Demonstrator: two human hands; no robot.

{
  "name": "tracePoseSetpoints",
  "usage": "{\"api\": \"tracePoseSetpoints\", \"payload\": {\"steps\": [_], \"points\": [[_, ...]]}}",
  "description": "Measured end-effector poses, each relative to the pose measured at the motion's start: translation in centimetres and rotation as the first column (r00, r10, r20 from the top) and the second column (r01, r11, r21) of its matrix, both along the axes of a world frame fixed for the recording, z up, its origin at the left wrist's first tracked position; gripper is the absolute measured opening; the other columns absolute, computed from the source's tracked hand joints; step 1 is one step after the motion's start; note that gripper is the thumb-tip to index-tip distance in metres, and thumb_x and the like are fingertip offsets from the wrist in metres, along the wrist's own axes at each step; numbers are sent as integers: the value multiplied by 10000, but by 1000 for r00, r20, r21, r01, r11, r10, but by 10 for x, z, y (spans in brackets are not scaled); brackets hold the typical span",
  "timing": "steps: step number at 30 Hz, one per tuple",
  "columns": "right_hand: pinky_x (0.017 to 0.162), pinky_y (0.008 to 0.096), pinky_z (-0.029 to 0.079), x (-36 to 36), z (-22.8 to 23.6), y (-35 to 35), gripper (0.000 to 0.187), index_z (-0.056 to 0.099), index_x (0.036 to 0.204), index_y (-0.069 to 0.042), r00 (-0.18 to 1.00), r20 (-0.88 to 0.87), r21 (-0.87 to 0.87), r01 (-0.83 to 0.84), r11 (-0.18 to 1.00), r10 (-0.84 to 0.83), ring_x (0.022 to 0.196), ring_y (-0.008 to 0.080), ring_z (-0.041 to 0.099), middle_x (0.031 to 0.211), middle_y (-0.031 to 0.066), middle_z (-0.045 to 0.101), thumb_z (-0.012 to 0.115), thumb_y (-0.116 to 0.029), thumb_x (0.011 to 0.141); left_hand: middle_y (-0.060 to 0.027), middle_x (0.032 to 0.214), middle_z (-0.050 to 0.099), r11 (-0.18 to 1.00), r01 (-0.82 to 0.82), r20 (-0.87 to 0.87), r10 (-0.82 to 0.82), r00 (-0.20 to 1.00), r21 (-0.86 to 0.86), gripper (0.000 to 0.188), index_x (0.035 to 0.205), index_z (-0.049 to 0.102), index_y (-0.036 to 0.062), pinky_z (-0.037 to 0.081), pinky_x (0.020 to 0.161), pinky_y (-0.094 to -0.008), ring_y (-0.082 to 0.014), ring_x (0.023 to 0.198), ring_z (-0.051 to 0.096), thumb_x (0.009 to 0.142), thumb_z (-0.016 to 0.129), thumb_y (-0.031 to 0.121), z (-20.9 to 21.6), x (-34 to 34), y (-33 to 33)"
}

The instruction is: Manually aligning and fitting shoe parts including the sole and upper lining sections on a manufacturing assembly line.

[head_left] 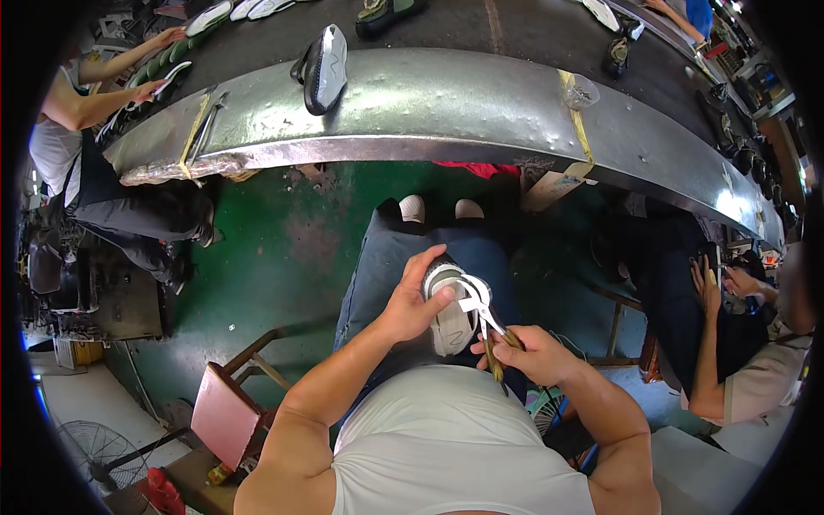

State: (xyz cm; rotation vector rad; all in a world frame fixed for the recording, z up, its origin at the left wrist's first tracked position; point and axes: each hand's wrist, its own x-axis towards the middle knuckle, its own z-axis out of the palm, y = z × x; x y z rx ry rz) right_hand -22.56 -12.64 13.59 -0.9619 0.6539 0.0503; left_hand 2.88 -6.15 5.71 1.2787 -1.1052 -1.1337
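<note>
A shoe with a pale sole [450, 333] is held over my lap, sole side up. My left hand [418, 300] is closed around its far end, the thumb pressed on the sole. In my right hand [536, 355] are pincers [483, 314] with curved metal jaws and brownish handles. The jaws are at the shoe's edge, close to my left thumb; whether they bite on it I cannot tell. The right fingers wrap the handles, which stand somewhat apart.
A metal-edged bench [429, 94] with a dark belt runs ahead, bearing a shoe [327, 70] on its rim and a clear cup [581, 92]. Co-workers sit at left [77, 112] and right [755, 360]. Behind my left arm are a pink-seated chair [225, 407] and a fan [94, 455].
</note>
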Motion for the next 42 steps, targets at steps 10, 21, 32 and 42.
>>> {"api": "tracePoseSetpoints", "payload": {"steps": [10,21,32,42], "points": [[856,350,556,14,23,-23,317,548,1238,44,982,-186,215,48,975,-8,1004,201,660,1223,137,627,528,-203,1040,-216,1519,315,984,173,227,-160,961,-39,530,1499,324,70,305,1163,-414,-361,1422,345,1019,516,188,-2,3,-12],[670,372,546,30,-61,-2,218,603,1035,20,956,-281,-636,-119,763,-85,701,181,682,789,85,698,541,-188,1017,-211,1373,544,999,-47,191,44,981,12,343,1329,541,15,425,1075,-373,-336,1270,555,998,551,107,-33,1,-25],[621,378,527,38,-58,-27,244,589,937,14,936,-352,-512,-186,839,-7,620,251,651,715,124,653,575,-222,1000,-123,1245,630,995,-3,134,-10,991,96,348,1353,545,41,457,1001,-310,-200,1133,603,1011,559,107,-38,10,-32],[715,508,532,48,-65,-5,216,556,1052,54,961,-261,-884,-200,422,-91,796,463,654,870,274,657,583,-132,947,-37,1203,626,960,163,-363,-71,929,227,433,1439,487,90,478,955,-298,-122,1109,584,1015,569,103,-42,31,-21]]}}
